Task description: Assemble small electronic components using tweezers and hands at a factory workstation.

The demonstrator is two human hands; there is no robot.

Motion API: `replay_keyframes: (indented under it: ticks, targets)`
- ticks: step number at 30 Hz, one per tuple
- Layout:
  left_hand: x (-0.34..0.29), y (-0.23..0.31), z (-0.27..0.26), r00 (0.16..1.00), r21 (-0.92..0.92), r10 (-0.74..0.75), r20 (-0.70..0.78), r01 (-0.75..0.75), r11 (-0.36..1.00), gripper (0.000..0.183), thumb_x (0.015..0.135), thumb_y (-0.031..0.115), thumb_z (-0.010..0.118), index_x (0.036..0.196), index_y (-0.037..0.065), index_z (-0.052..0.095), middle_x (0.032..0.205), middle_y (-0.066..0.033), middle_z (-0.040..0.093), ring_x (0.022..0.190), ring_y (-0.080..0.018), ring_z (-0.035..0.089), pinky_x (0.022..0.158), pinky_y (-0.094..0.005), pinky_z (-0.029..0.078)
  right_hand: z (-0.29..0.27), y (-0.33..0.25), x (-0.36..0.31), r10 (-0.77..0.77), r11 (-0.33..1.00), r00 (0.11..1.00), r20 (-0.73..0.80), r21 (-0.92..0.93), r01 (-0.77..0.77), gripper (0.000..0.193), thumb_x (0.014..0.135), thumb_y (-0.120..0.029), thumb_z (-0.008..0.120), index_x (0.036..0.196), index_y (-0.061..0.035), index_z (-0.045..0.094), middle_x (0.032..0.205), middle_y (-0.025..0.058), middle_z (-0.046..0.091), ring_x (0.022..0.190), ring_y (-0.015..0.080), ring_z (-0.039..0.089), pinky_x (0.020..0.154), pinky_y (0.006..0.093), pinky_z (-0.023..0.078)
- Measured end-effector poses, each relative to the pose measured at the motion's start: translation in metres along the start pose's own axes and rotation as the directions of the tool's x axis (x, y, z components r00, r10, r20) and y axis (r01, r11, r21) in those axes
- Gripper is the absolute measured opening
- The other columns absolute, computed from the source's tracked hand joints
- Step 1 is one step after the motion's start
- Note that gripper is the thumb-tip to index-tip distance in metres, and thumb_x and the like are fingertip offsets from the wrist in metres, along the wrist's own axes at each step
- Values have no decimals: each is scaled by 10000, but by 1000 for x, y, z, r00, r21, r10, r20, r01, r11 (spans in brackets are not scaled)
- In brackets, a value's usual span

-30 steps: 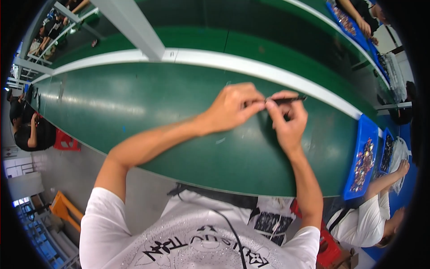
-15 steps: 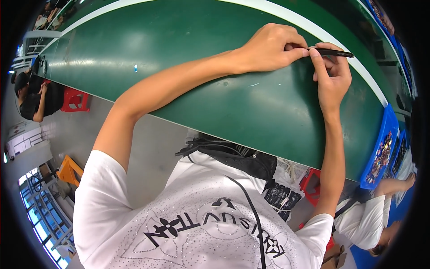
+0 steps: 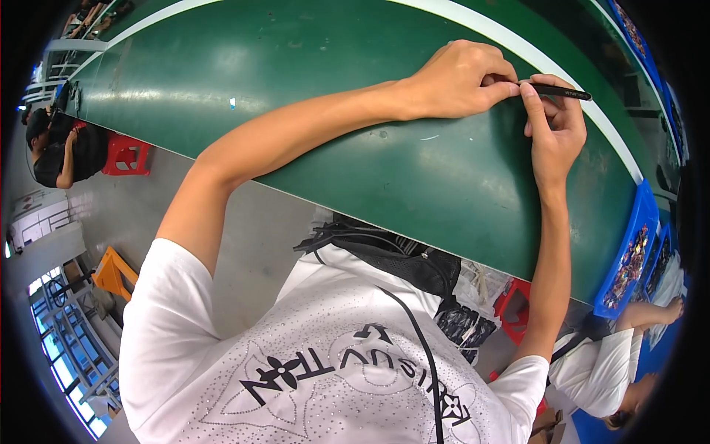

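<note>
Black tweezers [image 3: 562, 92] lie in my right hand [image 3: 558, 126], their wide rounded end pointing out to the right. My right thumb and fingers are closed around the narrower part. Against that narrow end, my left hand [image 3: 462, 81] is bent at the wrist with thumb and forefinger pinched together. Whatever sits between those left fingertips is hidden or too small to name. Both hands almost touch, just above the far part of the green tabletop [image 3: 310, 148].
A blue bin [image 3: 634, 251] of small shiny multicoloured pieces stands at the table's right end. Nearby sits a person in a white shirt [image 3: 592, 370]. Another person in black [image 3: 55, 152] is at the far left, beside a red stool [image 3: 127, 155]. Small scraps [image 3: 429, 138] dot the tabletop.
The view has shifted slightly. Both hands stay together in nearly the same pose, with the tweezers still in my right hand.
</note>
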State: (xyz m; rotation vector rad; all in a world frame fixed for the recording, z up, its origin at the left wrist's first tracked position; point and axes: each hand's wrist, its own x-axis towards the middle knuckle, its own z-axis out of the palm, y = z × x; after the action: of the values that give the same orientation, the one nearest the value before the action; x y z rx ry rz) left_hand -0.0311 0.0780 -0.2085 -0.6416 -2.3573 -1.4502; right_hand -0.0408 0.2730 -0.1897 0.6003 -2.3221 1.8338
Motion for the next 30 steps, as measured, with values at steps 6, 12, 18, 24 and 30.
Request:
replay_keyframes:
  ticks: [6, 12, 18, 24, 30]
  targets:
    - [0, 1, -1, 1000, 25, 7, -1, -7, 1000, 177, 936, 161, 740, 998, -1, 776, 845, -92, 711, 678, -187, 654, 623, -329, 526, 0, -1, 0, 0, 1000, 1000, -2, -2, 0, 222, 958, -87, 759, 1138, 14, 677, 915, 18, 697, 565, 15, 494, 491, 197, 348]
    - [-1, 4, -1, 1000, 20, 5, -4, -5, 1000, 176, 935, 159, 739, 997, -2, 775, 839, -86, 709, 683, -188, 645, 622, -323, 520, 1, -2, -1, -4, 1000, 1000, -10, -2, 4, 217, 957, -84, 760, 1133, 12, 676, 872, 4, 689, 555, 13, 485, 487, 198, 344]
    - [-1, 4, 0, 1000, 16, -7, -8, 7, 1000, 182, 938, 171, 743, 988, -2, 773, 828, -83, 700, 675, -185, 633, 616, -322, 514, 1, 0, -1, -20, 1000, 1000, -13, -4, 20, 211, 958, -80, 759, 1129, 9, 675, 823, -10, 666, 548, 8, 472, 484, 200, 318]
    - [-3, 3, 1, 999, -6, -13, -32, 13, 1000, 182, 939, 185, 751, 976, 8, 773, 818, -80, 692, 672, -187, 626, 612, -323, 508, 1, -1, 0, -21, 1000, 1000, -9, -21, 21, 213, 952, -78, 765, 1125, 7, 676, 756, -19, 643, 536, 6, 458, 490, 202, 296]
    - [-3, 5, 0, 1000, 2, -8, -30, 8, 1000, 166, 936, 170, 754, 968, 8, 772, 815, -81, 690, 666, -188, 624, 604, -324, 505, 2, -2, -1, -31, 999, 999, -16, -27, 30, 210, 946, -68, 767, 1119, 7, 675, 739, -23, 635, 536, 3, 459, 494, 201, 292]
